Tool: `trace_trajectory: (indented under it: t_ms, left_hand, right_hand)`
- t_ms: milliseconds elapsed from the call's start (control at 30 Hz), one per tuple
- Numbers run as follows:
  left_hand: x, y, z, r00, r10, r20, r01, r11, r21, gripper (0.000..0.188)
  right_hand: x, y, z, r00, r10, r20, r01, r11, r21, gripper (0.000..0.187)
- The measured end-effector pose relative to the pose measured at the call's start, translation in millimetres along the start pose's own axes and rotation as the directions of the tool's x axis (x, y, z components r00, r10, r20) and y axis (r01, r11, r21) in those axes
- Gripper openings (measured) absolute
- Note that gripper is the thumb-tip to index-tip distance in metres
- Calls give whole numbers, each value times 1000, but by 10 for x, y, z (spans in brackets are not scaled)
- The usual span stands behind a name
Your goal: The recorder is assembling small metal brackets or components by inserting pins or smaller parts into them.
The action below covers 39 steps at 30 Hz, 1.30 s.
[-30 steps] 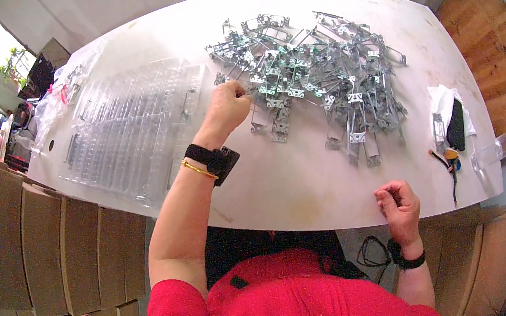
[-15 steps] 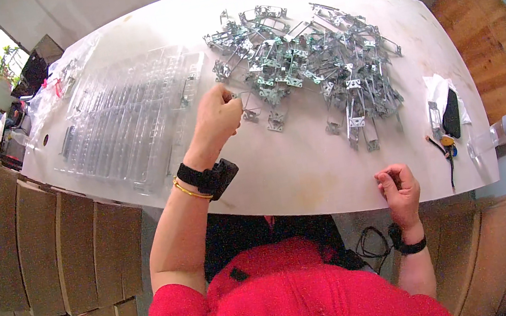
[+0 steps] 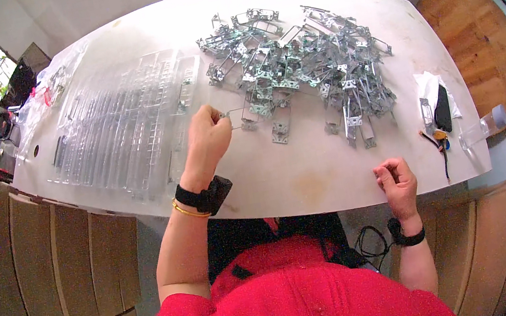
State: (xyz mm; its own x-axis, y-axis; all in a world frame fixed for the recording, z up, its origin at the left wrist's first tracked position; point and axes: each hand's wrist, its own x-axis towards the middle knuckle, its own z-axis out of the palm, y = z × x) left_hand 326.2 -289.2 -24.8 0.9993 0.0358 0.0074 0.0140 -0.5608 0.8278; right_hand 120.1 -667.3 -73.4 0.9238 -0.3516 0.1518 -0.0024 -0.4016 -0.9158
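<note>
My left hand [image 3: 206, 140] is closed in a pinch at the near left edge of a tangled pile of metal brackets [image 3: 290, 61]. Between its fingertips is the end of a thin metal bracket [image 3: 248, 122], whose frame reaches from the pile to the hand. Another bracket [image 3: 281, 132] sticks out of the pile close by. Above the table's front edge at the right, my right hand [image 3: 398, 184] is curled with thumb and fingers together. Whatever it may hold is hidden. The brackets are grey, with flat punched end plates and thin side bars.
Clear plastic trays [image 3: 120, 123] lie on the white table [image 3: 310, 178] at the left, beside plastic film. At the right are a black pouch [image 3: 441, 107] on white paper, a clear bottle [image 3: 485, 127] and a short black cable. Cardboard boxes [image 3: 70, 262] stand below the table.
My left hand has moved slightly left and toward me, drawing the gripped bracket out. The neighbouring bracket has shifted nearer too. My right hand stays about where it was.
</note>
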Motion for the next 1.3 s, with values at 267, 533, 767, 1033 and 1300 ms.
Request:
trace_trajectory:
  t_ms: [267, 533, 767, 1033, 1300]
  left_hand:
    - [-318, 81, 194, 994, 106, -24, -108, 988, -106, 12]
    - [-372, 95, 221, 992, 124, -26, -126, 981, -145, 25]
    - [-466, 290, 257, 934, 330, -140, -253, 884, 394, 30]
    - [-395, 595, 497, 909, 401, 110, -404, 790, 461, 24]
    - [-222, 479, 663, 879, 435, 196, -464, 686, 561, 14]
  right_hand:
    - [-19, 11, -24, 999, 38, -31, -40, 997, -67, 10]
    - [-13, -47, 28, 998, 48, -30, -49, 999, -11, 10]
    - [-1, -37, 37, 1000, -7, -22, 6, 1000, -27, 9]
    - [-2, 5, 1, 1000, -13, -15, 13, 999, -38, 9]
    - [-8, -7, 14, 998, -65, -15, 65, 997, -43, 11]
